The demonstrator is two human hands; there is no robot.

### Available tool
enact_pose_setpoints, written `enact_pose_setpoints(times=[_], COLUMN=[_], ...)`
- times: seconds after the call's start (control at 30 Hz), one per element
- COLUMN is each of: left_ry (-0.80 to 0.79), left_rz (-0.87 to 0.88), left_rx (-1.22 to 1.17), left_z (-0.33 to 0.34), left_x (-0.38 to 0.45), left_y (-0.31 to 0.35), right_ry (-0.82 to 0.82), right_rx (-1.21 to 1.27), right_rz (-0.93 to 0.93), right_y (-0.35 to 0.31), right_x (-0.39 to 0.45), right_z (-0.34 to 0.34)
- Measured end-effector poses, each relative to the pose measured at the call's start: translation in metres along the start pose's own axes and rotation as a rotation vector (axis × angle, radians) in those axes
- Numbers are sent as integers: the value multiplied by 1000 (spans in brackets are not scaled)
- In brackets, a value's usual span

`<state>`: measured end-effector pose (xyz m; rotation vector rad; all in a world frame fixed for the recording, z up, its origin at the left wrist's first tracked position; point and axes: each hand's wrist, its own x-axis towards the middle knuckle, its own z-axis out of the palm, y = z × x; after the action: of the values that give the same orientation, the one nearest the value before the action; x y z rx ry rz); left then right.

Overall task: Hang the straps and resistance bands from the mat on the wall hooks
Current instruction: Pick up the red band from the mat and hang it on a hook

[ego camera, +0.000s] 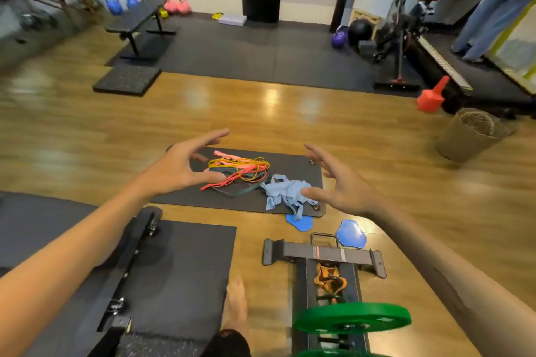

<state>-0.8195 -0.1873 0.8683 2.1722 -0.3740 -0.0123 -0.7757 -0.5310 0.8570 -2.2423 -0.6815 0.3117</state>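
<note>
Two bare arms reach out over a dark mat (293, 165) on the wood floor (290, 113). The left hand (177, 166) is up in the air with its fingers spread wide and a little bent. It holds nothing. The right hand (339, 185) is up too, fingers spread apart, and it holds nothing.

Between the two hands, and lower down, the things lie on the mat. Just past the left hand's fingertips is a messy pile of thin bands (240, 169) in pink, yellow, orange and dark green. Close by the right hand's thumb is a bunch of light blue straps (284, 193). One end of the blue straps hangs over the near edge of the mat. You cannot tell if the thumb touches the straps or is only above them.

Below the right hand, on the floor, are two blue pads (351, 233). Nearer still is a gray bench frame (322, 255) with an orange thing on it, and a green weight plate (352, 317). Under the left arm is a bigger dark mat (185, 264) with a black bar (136, 261) lying on it. A bare foot (236, 303) stands between that mat and the bench frame.

Far off to the right of the right hand sit a woven basket (472, 135) and a red cone (432, 95). Far ahead is a black bench (136, 20) and some blue and pink weights by the wall.
</note>
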Motion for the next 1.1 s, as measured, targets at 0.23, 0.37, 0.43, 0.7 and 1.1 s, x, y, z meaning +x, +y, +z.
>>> enact_pose_setpoints(times=[0.23,0.37,0.43,0.7,1.1], left_ry=[42,28,16,54,-16], left_rz=[-181,-260,-279,-416,-732], left_rx=[-145,-245,-259,-241,42], left_z=[-66,-107,-122,-132,-98], left_x=[87,155,190,299,451], left_y=[-133,-200,-227,-323,-524], right_ry=[-71,-63,-52,-171,-352], right_rx=[109,192,193,172,95], right_rz=[74,210,236,300,339], right_y=[36,60,69,104,271], right_x=[172,270,311,468,679], right_z=[27,45,52,69,165])
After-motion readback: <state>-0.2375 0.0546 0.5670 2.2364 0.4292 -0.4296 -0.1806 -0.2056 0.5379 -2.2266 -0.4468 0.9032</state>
